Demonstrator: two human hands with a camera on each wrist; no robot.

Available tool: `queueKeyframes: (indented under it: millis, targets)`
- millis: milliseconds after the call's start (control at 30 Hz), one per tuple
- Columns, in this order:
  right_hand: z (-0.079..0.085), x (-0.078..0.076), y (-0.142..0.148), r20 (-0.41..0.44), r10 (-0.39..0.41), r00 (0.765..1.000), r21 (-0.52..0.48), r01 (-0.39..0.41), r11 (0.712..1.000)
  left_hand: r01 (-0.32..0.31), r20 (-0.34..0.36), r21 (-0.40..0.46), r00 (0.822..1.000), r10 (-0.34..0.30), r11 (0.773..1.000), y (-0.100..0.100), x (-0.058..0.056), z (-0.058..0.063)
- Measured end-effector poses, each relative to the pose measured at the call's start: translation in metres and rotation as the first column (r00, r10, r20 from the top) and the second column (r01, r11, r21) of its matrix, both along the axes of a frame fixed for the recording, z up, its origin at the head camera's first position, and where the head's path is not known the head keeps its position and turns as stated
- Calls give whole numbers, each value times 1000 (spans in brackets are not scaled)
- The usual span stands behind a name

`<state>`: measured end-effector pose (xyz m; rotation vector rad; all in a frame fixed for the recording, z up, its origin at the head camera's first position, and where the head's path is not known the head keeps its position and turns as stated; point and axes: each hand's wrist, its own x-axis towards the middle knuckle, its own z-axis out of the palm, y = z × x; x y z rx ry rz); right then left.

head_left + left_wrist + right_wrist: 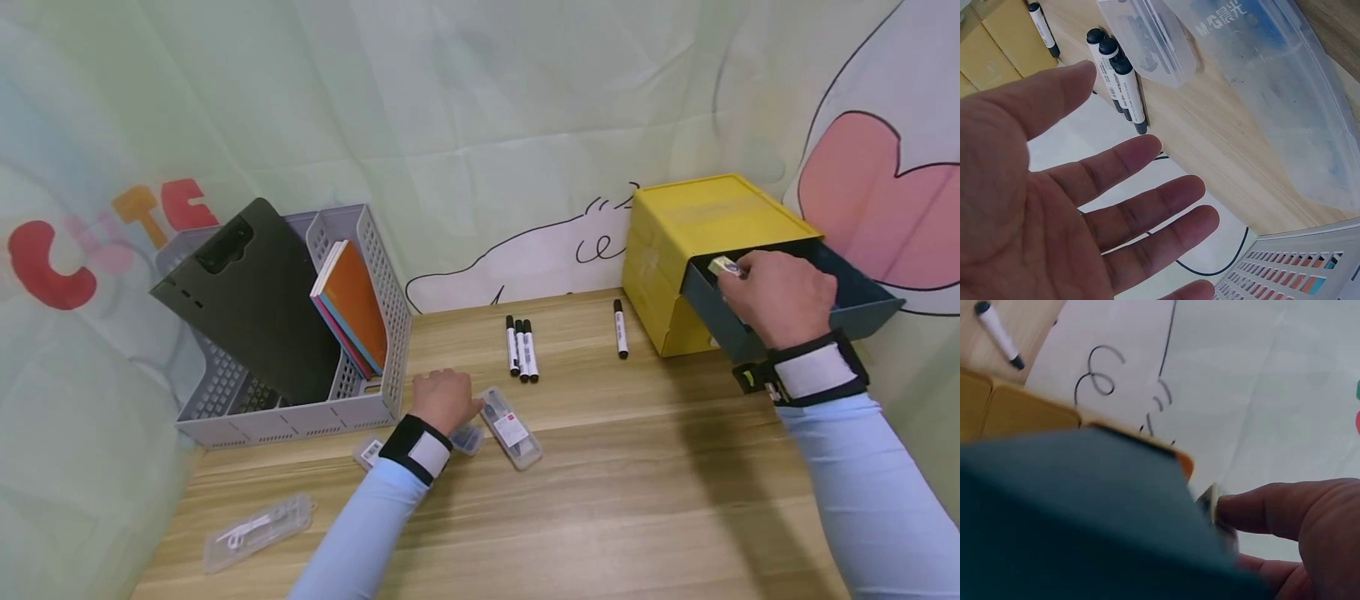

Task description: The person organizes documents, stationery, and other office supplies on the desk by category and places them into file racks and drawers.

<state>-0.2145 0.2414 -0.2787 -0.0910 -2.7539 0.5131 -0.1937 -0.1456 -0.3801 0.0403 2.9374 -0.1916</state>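
Note:
My right hand (783, 296) is over the pulled-out dark teal drawer (866, 318) of a yellow drawer box (723, 208). Between its thumb and fingers it pinches a small pale-yellow block (725, 266) with a dark mark, whose kind I cannot tell. In the right wrist view the drawer's blurred side hides part of that block. My left hand (1054, 206) hovers with fingers spread and relaxed, holding nothing. Below it lie clear plastic cases; one long case (512, 428) with a white label is just right of its thumb, and another (369, 452) peeks out beside the wrist.
Three black-capped markers (522, 350) lie side by side, and a single marker (620, 329) is near the yellow box. A grey organizer (292, 429) at left holds a black clipboard (262, 317) and notebooks (360, 308). A clear case with scissors (258, 533) lies front left.

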Motion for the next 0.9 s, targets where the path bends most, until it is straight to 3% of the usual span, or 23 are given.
queueKeyframes:
  millis: [333,533,767,900]
  targets:
    - [-1,-10,36,201,-156,967,73,144,987,-3,13,-3,1000,3,1000,0,-1,-2]
    - [-4,-13,53,253,-252,934,152,218,964,0,21,-5,1000,0,1000,0,-1,-6]
    - [-9,-17,69,281,-291,915,190,244,951,8,9,-9,1000,-8,1000,0,0,-8]
    - [-9,-19,73,331,-312,890,197,259,946,20,-6,0,1000,-20,1000,0,1,-7]
